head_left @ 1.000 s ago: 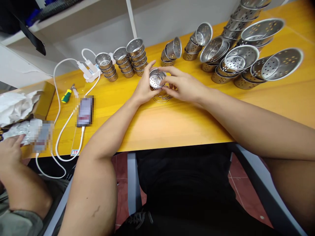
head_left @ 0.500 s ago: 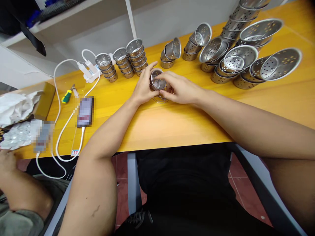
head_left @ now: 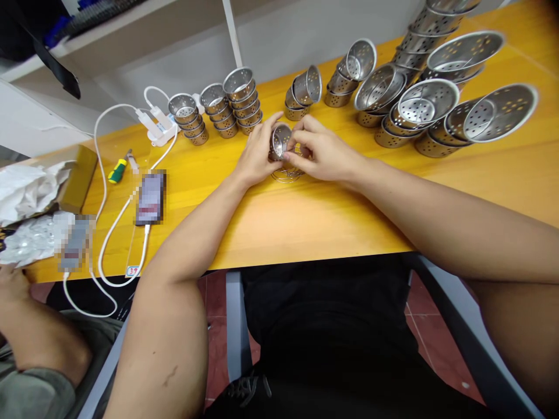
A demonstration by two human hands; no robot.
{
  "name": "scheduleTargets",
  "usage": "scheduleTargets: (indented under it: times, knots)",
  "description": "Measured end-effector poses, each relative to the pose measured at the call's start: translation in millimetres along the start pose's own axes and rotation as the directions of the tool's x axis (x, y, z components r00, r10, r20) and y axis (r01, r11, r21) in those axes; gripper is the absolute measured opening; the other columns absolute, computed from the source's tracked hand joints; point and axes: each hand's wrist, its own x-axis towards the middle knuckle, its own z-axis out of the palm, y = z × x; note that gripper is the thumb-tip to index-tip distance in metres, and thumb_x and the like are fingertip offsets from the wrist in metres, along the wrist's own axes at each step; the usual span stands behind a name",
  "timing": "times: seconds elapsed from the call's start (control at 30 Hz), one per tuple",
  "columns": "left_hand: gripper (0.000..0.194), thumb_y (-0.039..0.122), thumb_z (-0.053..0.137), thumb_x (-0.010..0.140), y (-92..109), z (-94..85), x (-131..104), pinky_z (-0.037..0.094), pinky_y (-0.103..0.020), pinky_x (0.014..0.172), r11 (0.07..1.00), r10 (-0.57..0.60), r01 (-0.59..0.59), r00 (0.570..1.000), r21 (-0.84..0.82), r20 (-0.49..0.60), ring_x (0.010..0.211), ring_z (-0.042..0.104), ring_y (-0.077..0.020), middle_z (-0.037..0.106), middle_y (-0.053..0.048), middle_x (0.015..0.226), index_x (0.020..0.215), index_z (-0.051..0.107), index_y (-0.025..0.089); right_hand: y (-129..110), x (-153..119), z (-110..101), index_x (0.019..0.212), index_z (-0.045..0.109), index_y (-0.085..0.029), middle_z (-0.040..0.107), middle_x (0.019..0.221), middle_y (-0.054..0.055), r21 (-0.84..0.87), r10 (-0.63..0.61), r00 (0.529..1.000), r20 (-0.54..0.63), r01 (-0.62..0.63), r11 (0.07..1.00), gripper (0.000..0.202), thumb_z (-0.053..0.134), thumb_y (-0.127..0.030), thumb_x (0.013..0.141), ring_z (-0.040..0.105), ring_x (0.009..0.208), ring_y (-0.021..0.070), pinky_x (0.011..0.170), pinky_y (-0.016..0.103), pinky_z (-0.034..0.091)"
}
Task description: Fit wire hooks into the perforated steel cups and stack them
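A small perforated metal cup [head_left: 279, 139] is tilted between my hands, its open mouth facing up toward me. My left hand [head_left: 257, 152] wraps round its left side, fingers behind and thumb in front. With thumb and fingers bent together, my right hand [head_left: 317, 148] pinches at the cup's right rim. A round wire rack [head_left: 286, 176] of thin metal rings sits on the table below the cup, partly hidden by the cup and my right hand.
Stacked perforated cups [head_left: 239, 96] stand behind my left hand, and more lean in stacks [head_left: 428, 110] at the right. A power strip [head_left: 161, 129], white cables, a phone [head_left: 151, 198] and a green-yellow screwdriver [head_left: 117, 171] lie at left. Another person's arm [head_left: 39, 326] rests at far left.
My right hand's fingers have drawn back from over the cup's mouth to its right rim and closed more tightly. The cup has tilted slightly; my left hand stays nearly in place.
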Motion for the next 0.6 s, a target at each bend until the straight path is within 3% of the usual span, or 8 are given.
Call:
scheduleTargets:
  times: [0.17,0.43,0.6]
  knots:
    - [0.107,0.074,0.099,0.104,-3,-0.4,-1,0.048,-0.069,0.162,0.994,0.001,-0.008,0.998,0.112,0.065,0.184,0.065,-0.0475,0.069,-0.015,0.192,0.191,0.049,0.039,4,1,2,0.122,0.083,-0.033,0.08,0.14,0.015,0.026,0.1,0.989,-0.112,-0.098,0.995,0.068,0.077,-0.1,0.116,0.081,0.106,0.0388,0.108,0.067,0.076]
    - [0.104,0.071,0.091,0.109,5,-5.0,0,0.045,-0.071,0.162,0.982,-0.008,-0.017,0.992,0.19,0.129,0.185,0.062,-0.0504,0.067,-0.017,0.194,0.195,0.046,0.035,11,6,10,0.108,0.084,-0.03,0.081,0.11,0.013,0.151,0.216,0.969,-0.119,-0.197,0.969,0.07,0.097,-0.099,0.103,0.084,0.097,0.0427,0.105,0.076,0.077]
    - [0.099,0.071,0.09,0.11,10,-6.9,0,0.04,-0.073,0.164,0.986,-0.001,-0.016,0.995,0.167,0.102,0.185,0.061,-0.0503,0.069,-0.015,0.192,0.194,0.049,0.036,13,10,15,0.1,0.081,-0.031,0.081,0.098,0.009,0.281,0.226,0.967,-0.114,-0.187,0.941,0.07,0.107,-0.096,0.093,0.083,0.094,0.0399,0.1,0.069,0.079]
